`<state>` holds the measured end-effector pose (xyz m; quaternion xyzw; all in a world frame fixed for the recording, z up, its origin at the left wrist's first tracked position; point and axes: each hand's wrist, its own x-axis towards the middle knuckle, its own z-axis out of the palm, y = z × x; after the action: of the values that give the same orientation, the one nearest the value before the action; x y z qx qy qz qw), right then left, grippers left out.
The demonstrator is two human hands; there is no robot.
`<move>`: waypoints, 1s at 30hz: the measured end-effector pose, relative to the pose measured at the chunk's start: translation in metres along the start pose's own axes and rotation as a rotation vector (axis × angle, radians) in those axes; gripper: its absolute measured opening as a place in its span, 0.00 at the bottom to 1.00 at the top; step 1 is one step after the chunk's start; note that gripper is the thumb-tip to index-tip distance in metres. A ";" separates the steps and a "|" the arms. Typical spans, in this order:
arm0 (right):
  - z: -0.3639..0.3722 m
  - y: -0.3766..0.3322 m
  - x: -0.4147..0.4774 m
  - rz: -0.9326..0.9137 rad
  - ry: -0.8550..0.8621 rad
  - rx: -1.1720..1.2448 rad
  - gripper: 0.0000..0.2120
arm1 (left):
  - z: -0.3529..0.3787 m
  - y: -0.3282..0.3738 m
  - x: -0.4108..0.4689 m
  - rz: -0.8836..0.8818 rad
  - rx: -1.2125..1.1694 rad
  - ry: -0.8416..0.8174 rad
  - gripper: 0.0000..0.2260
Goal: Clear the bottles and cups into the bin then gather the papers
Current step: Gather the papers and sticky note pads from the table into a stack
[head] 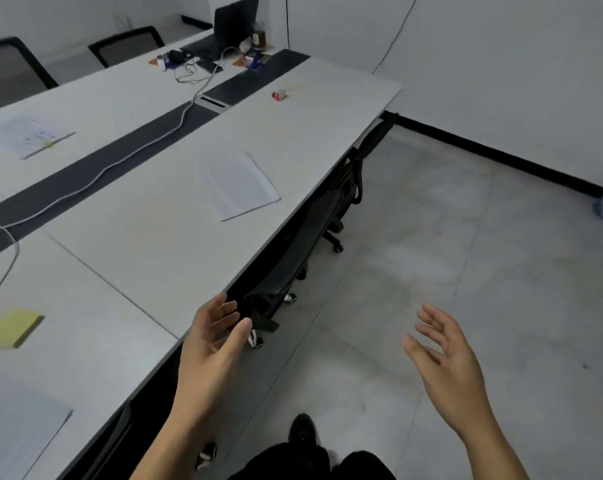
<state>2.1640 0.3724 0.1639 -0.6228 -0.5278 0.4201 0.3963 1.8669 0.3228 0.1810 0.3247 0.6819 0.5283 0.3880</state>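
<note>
Single head-worn wide-angle view, angled forward and down. Long white desk (175, 244) fills frame left; grey floor (466, 271) right; both hands close at bottom.

Long white laminate table (161, 244) with a dark grey centre strip (85, 174) runs ahead and left of the left hand (210, 348). Black mesh office chair (303, 237) tucked under its edge, just beyond that hand. Pale grey tiled floor (449, 244) under and ahead of the right hand (445, 365). White wall (500, 81) far ahead, black skirting board (500, 157) at its foot. Two more black mesh chairs (126, 45) at the table's far side. Flat, even light.
</note>
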 end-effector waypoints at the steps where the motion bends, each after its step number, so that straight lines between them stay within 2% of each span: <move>1: -0.001 -0.010 0.026 -0.009 0.002 0.007 0.24 | 0.010 0.014 0.021 0.015 0.012 -0.002 0.21; 6: 0.020 -0.036 0.146 -0.021 -0.032 0.042 0.24 | 0.042 0.057 0.123 0.064 0.092 0.060 0.21; 9: 0.054 -0.028 0.222 -0.013 -0.154 -0.001 0.24 | 0.058 0.052 0.181 0.020 0.111 0.157 0.21; 15: 0.133 -0.043 0.378 0.016 -0.420 -0.023 0.25 | 0.091 0.053 0.262 -0.188 0.157 0.327 0.21; 20: 0.223 -0.078 0.492 -0.026 -0.648 -0.040 0.25 | 0.086 0.077 0.331 -0.213 0.208 0.522 0.23; 25: 0.310 -0.082 0.541 -0.047 -0.747 -0.188 0.27 | 0.073 0.069 0.350 -0.290 0.172 0.647 0.23; 28: 0.368 -0.048 0.553 0.076 -0.738 -0.358 0.31 | 0.066 0.050 0.352 -0.348 0.132 0.663 0.22; 30: 0.409 -0.026 0.546 0.185 -0.666 -0.545 0.37 | 0.055 0.033 0.353 -0.376 0.117 0.653 0.22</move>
<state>1.8192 0.9370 -0.0057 -0.5797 -0.6603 0.4773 -0.0135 1.7438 0.6570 0.1397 0.0300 0.8462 0.4838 0.2211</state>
